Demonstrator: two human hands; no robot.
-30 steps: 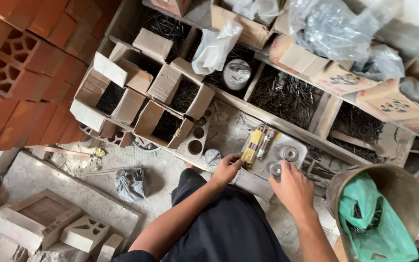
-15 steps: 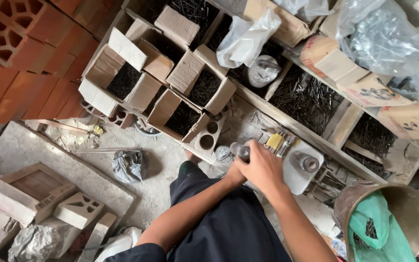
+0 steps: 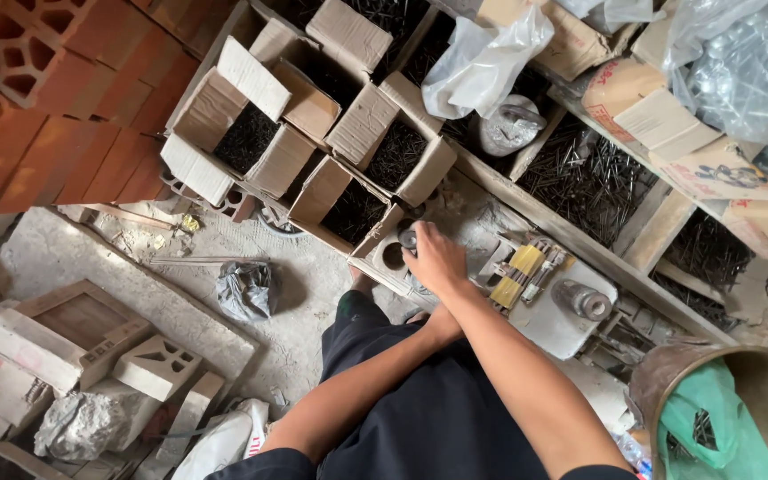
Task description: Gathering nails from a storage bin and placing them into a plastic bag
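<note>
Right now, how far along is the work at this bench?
Laid out: a yellow-banded bundle and a metal fitting on the grey slab. In hand: the right hand rests on a small dark round piece; the left hand is hidden. Untouched: open boxes of nails.

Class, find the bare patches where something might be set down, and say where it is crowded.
Bare concrete floor lies between the open cardboard boxes and the crumpled grey bag. Crowded: the nail bins and the ledge around the right hand.
</note>
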